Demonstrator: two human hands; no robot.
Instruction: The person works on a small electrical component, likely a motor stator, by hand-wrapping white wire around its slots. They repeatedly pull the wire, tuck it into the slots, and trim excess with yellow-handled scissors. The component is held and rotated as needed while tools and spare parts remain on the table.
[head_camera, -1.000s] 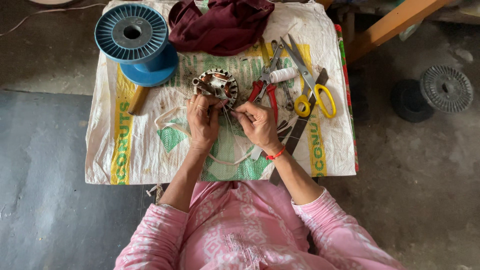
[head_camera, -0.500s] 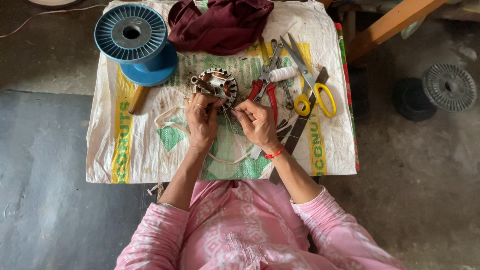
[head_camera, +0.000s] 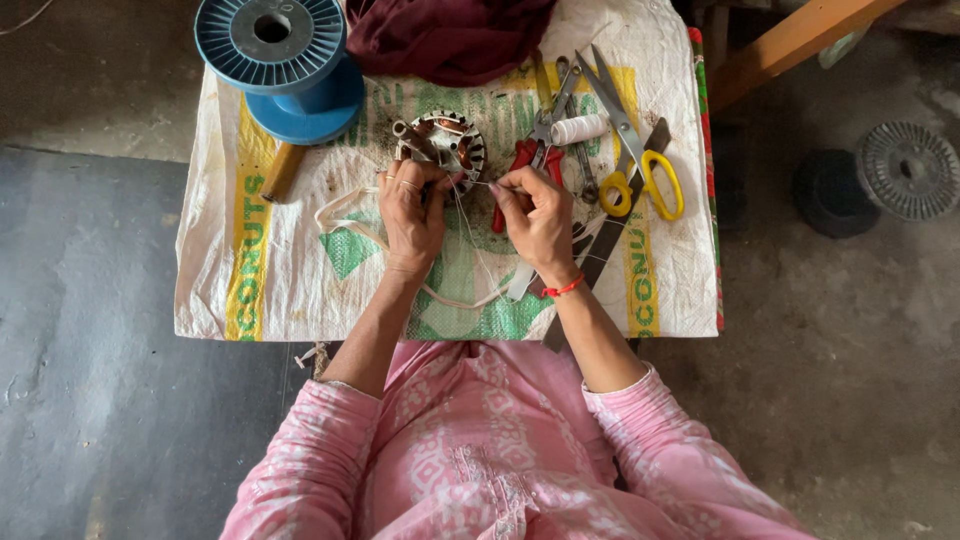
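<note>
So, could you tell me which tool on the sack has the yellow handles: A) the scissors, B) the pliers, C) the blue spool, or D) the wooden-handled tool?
A: the scissors lying to the right of the right hand show yellow loop handles, while the pliers beside them have red grips.

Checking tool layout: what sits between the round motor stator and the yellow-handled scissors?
In the head view, red-handled pliers and a white thread spool lie between the stator and the yellow-handled scissors, on the woven sack.
</note>
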